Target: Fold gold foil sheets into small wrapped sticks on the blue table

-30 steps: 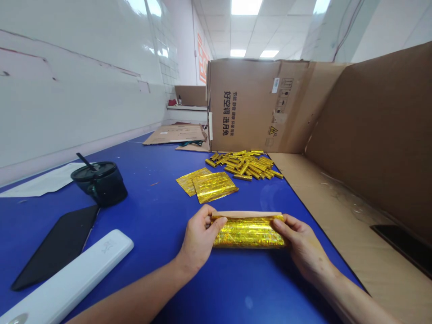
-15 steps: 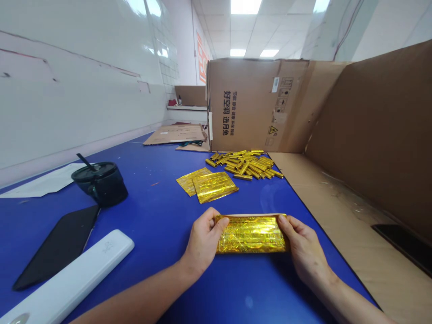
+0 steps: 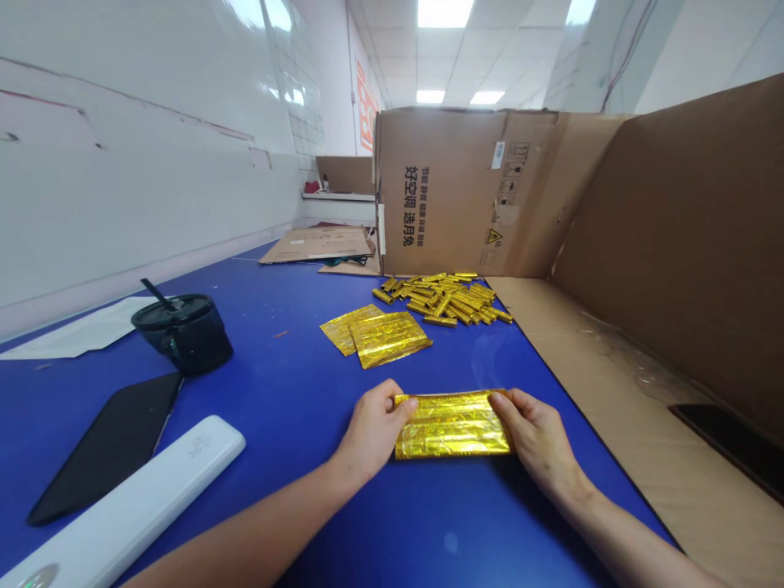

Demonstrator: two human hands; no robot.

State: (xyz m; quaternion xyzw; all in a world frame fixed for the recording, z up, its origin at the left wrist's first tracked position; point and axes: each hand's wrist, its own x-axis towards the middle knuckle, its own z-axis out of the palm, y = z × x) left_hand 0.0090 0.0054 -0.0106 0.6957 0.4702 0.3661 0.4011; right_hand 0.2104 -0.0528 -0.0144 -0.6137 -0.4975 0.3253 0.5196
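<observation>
Both hands are on the gold sheet (image 3: 453, 429) now, and it sits on the near side of the pile of small gold rolls (image 3: 450, 300), well apart from it. The left hand (image 3: 371, 429) has the left end pinched, thumb over the front, fingers curled behind. Over at the other end, the right hand (image 3: 539, 437) matches it, thumb pressed near the top corner, gripping firmly. The sheet is stretched straight between them, shiny and creased lengthwise, a thin pale edge showing along the top. Whether its lower edge touches the blue table (image 3: 294, 384) I cannot tell.

Just left of the pile and a little nearer, two loose gold sheets (image 3: 392, 339) lie flat, one overlapping the other. Right behind the pile stands a big cardboard box (image 3: 465, 192), printed on its face. Well to the left of the pile there's a dark lidded cup (image 3: 187, 336), a straw poking up. Farther left and nearer than the pile, a flat black object (image 3: 110, 449) lies beside a long white object (image 3: 131, 502).
</observation>
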